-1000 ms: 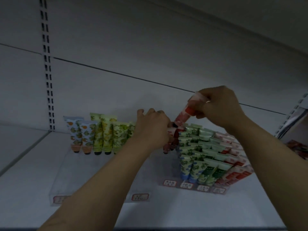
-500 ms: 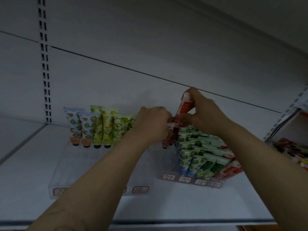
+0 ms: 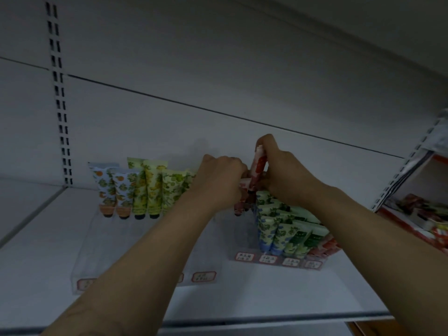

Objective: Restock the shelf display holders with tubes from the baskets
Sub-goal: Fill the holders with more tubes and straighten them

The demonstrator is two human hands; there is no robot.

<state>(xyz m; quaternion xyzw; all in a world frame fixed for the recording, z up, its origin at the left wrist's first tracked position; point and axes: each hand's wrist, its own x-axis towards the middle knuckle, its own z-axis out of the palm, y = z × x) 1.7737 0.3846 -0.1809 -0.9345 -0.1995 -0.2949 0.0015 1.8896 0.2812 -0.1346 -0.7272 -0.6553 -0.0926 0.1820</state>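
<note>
My right hand [image 3: 282,172] grips a red-and-white tube [image 3: 257,169], held nearly upright over the back of the leftmost lane of the right clear display holder [image 3: 242,243]. Red tubes [image 3: 241,204] stand at the back of that lane. My left hand [image 3: 219,183] has its fingers curled against those red tubes, and its fingertips are hidden. The other lanes hold rows of blue, green and red tubes [image 3: 286,234]. The left clear holder [image 3: 82,267] carries orange, yellow and green tubes [image 3: 140,190] at its back only.
The white shelf [image 3: 254,294] has a front edge low in view. A slotted upright [image 3: 60,112] runs up the back panel at left. To the right, behind another upright [image 3: 407,163], a red-edged shelf holds packaged goods [image 3: 424,209].
My right hand brought the red tube from a slant up right to nearly upright, close against my left hand. The view shifted slightly upward.
</note>
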